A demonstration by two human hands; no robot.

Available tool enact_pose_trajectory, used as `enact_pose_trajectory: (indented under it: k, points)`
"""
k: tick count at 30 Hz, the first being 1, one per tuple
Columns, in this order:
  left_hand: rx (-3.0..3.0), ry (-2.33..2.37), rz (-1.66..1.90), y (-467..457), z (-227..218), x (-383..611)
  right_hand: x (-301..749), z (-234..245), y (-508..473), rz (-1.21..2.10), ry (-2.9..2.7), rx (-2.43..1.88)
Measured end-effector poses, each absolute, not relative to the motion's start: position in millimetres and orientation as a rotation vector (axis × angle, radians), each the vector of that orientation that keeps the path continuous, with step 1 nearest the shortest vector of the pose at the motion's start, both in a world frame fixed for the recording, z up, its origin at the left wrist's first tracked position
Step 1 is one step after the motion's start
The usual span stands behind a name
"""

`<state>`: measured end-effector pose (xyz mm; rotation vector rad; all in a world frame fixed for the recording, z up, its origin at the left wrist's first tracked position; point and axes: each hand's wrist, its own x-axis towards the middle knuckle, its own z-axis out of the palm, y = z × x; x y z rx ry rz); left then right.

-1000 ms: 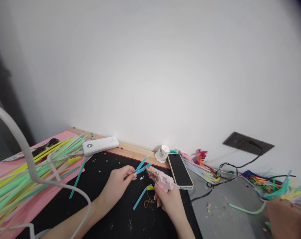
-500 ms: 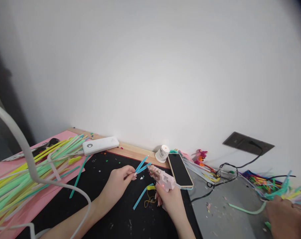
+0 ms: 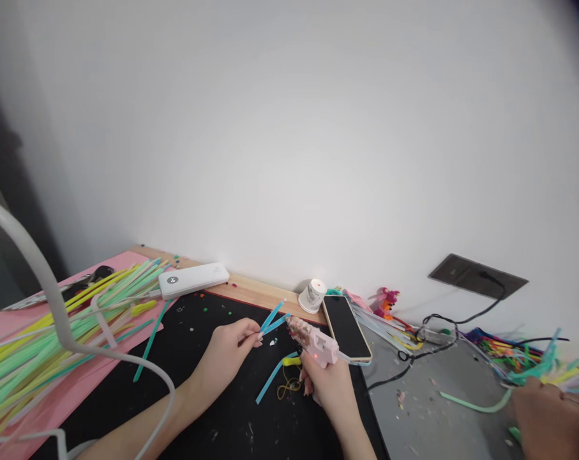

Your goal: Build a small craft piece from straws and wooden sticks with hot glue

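My left hand (image 3: 234,348) pinches a blue pipe cleaner (image 3: 272,319) bent into a V, its two ends pointing up and to the right. My right hand (image 3: 325,380) grips a pink glue gun (image 3: 313,342) with a red light on its side. The gun's stained nozzle is at the end of the lower blue strand; whether they touch I cannot tell. On the black mat below lie another blue pipe cleaner (image 3: 272,378), a small yellow piece (image 3: 292,361) and a loop of thin yellowish cord (image 3: 288,388).
To the left, several green, yellow and white pipe cleaners (image 3: 78,332) lie on pink sheets. A white device (image 3: 193,280), an upturned paper cup (image 3: 313,295) and a phone (image 3: 347,329) line the back. At right are black cables (image 3: 433,338) and another person's hand (image 3: 552,415).
The glue gun in my right hand has shifted very slightly to the right, its nozzle a little away from the blue strand. My left hand stays still.
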<state>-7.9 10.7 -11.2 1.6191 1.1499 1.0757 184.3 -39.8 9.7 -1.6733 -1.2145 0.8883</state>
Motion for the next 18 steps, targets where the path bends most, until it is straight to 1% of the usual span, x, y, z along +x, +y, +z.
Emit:
enact_pose_trajectory:
  k: [18]
  points:
    - [1.623,1.141,1.061,9.9,-12.3,-7.9,186.6,8.4,-37.7,0.883,-1.191,-1.672]
